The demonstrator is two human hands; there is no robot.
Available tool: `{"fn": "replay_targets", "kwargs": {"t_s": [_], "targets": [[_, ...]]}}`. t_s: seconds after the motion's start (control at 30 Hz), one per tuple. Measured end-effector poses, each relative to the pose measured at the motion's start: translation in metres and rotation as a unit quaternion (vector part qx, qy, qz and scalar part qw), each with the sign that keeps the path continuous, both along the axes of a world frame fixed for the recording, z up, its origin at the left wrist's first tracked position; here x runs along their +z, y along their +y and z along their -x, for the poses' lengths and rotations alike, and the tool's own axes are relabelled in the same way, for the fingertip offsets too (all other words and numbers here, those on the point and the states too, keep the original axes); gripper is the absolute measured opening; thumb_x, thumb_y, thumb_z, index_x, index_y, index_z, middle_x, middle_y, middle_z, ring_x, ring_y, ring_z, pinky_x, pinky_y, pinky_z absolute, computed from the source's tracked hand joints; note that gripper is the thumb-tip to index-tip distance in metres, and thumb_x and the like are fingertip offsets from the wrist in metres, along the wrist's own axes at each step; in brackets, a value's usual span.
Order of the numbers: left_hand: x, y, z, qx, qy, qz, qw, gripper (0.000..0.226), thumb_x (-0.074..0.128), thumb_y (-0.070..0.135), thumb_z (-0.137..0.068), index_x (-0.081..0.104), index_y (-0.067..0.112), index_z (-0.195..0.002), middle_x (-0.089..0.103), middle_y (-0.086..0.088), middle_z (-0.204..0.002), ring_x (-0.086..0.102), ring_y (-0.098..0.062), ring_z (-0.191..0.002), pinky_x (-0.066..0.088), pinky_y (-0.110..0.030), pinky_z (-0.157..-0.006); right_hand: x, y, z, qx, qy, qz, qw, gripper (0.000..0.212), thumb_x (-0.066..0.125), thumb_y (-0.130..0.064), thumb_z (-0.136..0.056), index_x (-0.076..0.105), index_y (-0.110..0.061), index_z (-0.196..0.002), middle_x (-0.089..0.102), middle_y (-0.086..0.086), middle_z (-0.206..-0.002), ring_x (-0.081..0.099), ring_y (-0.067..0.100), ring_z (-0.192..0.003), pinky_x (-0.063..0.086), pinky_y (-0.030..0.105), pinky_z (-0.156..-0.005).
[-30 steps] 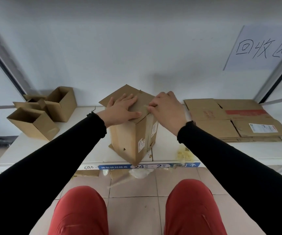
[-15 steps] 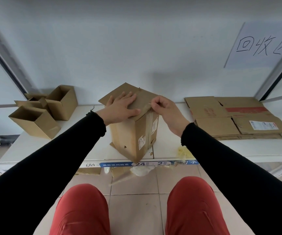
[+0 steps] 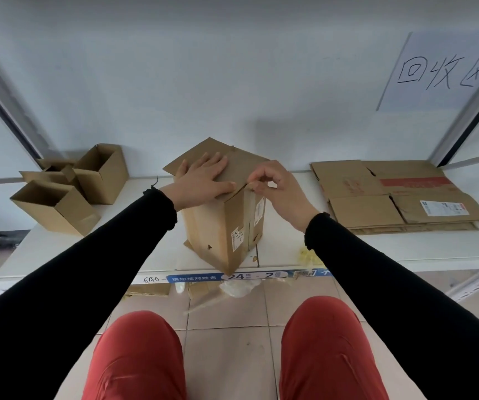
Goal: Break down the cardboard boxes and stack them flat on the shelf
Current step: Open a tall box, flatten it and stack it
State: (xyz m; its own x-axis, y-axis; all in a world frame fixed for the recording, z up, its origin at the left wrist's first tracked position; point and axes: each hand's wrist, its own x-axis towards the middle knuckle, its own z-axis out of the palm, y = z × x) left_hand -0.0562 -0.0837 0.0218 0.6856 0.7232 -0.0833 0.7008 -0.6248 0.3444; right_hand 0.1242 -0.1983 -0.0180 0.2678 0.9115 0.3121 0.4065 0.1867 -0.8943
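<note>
some flattened boxes already lay stacked at the shelf's right, three open boxes waited left, and mid-shelf the left hand pressed flat-fingered on the upright box while the right hand pinched, seemingly, tape at its top seam

**Around the work area**

A white paper sign with black handwritten characters hangs on the pale wall at upper right. A blue strip label printed "24 - 2" runs along the front edge. Below it, a crumpled clear plastic wrapper lies on the beige tiled floor. Red trousers fill the foreground.
</note>
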Motion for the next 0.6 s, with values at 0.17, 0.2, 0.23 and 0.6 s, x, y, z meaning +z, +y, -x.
{"fn": "replay_targets", "kwargs": {"t_s": [0.17, 0.2, 0.23, 0.6], "targets": [[0.006, -0.007, 0.007, -0.026, 0.017, 0.013, 0.999, 0.114, 0.035, 0.098, -0.062, 0.004, 0.044, -0.158, -0.007, 0.012, -0.168, -0.014, -0.008, -0.153, -0.011, -0.053, -0.121, -0.001, 0.01, 0.008, -0.041, 0.066, -0.022, 0.997, 0.012, 0.068, -0.011, -0.092, 0.074, -0.021, -0.088, 0.057, 0.019, -0.116, 0.063, 0.026, -0.097, 0.052, 0.033, -0.085], [0.007, -0.008, 0.008, -0.015, -0.001, 0.008, 1.0, 0.111, 0.039, 0.095, -0.065, 0.004, 0.046, -0.158, -0.006, 0.013, -0.168, -0.013, -0.009, -0.153, -0.009, -0.054, -0.121, 0.009, 0.017, 0.01, -0.05, 0.069, -0.032, 0.996, 0.01, 0.067, -0.012, -0.092, 0.074, -0.019, -0.089, 0.059, 0.02, -0.114, 0.063, 0.02, -0.094, 0.051, 0.028, -0.084], [0.008, -0.008, 0.009, 0.002, -0.038, 0.011, 0.999, 0.105, 0.044, 0.09, -0.07, 0.005, 0.046, -0.157, -0.004, 0.014, -0.168, -0.011, -0.008, -0.153, -0.006, -0.054, -0.122, 0.02, 0.025, 0.013, -0.057, 0.069, -0.044, 0.995, 0.008, 0.068, -0.012, -0.092, 0.075, -0.017, -0.09, 0.061, 0.018, -0.112, 0.063, 0.016, -0.091, 0.052, 0.027, -0.083], [-0.063, -0.001, 0.063, 0.115, -0.363, 0.225, 0.897, 0.117, 0.084, 0.048, -0.072, -0.001, 0.054, -0.153, 0.01, 0.019, -0.163, 0.014, -0.008, -0.151, 0.024, -0.045, -0.122, 0.032, 0.093, 0.083, 0.129, -0.065, 0.084, 0.986, 0.011, 0.067, -0.016, -0.094, 0.078, -0.017, -0.095, 0.076, -0.008, -0.096, 0.069, 0.009, -0.095, 0.054, 0.037, -0.096]]}}
